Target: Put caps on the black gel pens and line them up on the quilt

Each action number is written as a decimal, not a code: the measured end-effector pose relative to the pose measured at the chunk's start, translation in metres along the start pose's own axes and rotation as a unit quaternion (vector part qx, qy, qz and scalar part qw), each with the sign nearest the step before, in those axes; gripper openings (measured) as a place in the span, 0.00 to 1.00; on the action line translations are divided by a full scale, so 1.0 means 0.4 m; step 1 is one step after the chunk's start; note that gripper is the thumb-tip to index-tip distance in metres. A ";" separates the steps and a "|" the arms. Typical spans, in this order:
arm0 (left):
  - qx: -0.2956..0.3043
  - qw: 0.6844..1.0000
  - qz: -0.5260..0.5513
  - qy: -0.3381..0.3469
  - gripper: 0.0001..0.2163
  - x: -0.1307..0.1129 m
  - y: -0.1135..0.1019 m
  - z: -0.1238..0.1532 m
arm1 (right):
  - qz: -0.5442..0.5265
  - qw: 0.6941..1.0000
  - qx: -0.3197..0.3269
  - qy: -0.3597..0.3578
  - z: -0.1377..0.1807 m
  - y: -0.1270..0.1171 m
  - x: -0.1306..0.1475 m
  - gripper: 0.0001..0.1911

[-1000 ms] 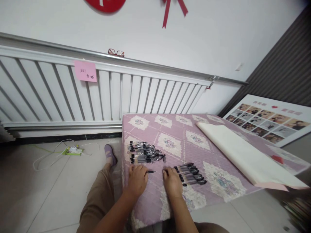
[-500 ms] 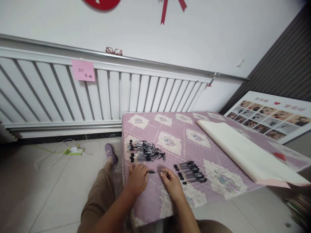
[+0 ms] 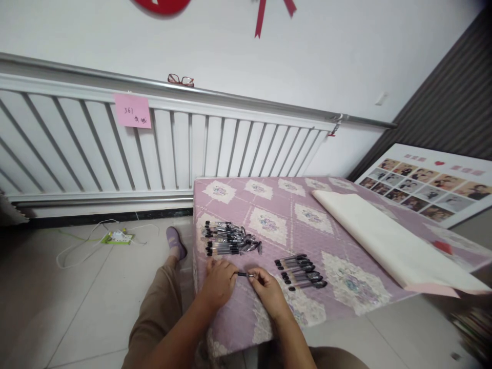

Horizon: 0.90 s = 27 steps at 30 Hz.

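Observation:
Low over the near end of the cloth-covered table [image 3: 246,328], my left hand [image 3: 220,282] is closed round a pen. The pen's dark grip end [image 3: 242,274] sticks out to the right. My right hand [image 3: 272,293] pinches a tiny silvery piece [image 3: 251,275] at the pen's tip; the fingers cover much of it. Beyond my left hand lies a pile of pens and black pen parts [image 3: 225,238], some with clear wrapping. To the right of my right hand, several pens with black caps [image 3: 302,272] lie side by side in a slanted row.
A large cream sheet or roll [image 3: 361,230] lies across the right part of the table. Behind it leans a photo board [image 3: 434,179]. A white radiator [image 3: 246,148] runs along the wall, with glasses [image 3: 180,80] on its pipe. A power strip [image 3: 117,238] with cables is on the floor.
My right hand has moved slightly left, bringing the small silvery piece onto the tip of the pen. My left hand keeps its hold almost unmoved.

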<state>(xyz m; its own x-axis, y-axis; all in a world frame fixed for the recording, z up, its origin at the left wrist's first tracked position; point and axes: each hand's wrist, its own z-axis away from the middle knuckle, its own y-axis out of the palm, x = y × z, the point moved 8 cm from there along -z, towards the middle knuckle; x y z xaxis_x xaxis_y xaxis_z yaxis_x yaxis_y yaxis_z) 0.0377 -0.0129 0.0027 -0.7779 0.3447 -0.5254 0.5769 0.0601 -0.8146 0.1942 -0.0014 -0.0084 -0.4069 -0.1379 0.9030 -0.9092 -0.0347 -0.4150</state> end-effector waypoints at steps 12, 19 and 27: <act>0.023 1.000 0.005 0.004 0.10 0.001 0.004 -0.001 | -0.019 1.000 0.008 0.010 0.004 0.000 0.013 0.11; 0.036 0.999 -0.004 0.006 0.09 0.001 0.010 0.000 | -0.036 0.999 0.002 0.020 0.001 0.002 0.003 0.10; 0.038 0.999 0.006 0.005 0.10 0.001 0.010 0.000 | -0.021 1.000 0.007 0.015 0.003 0.003 0.013 0.10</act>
<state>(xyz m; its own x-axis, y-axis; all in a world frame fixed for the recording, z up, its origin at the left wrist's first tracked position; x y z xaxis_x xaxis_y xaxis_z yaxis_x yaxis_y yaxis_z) 0.0397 -0.0124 -0.0009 -0.7683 0.3550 -0.5326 0.5651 -0.0145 -0.8249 0.1911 -0.0034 -0.0045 -0.3706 -0.1064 0.9227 -0.9245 -0.0532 -0.3774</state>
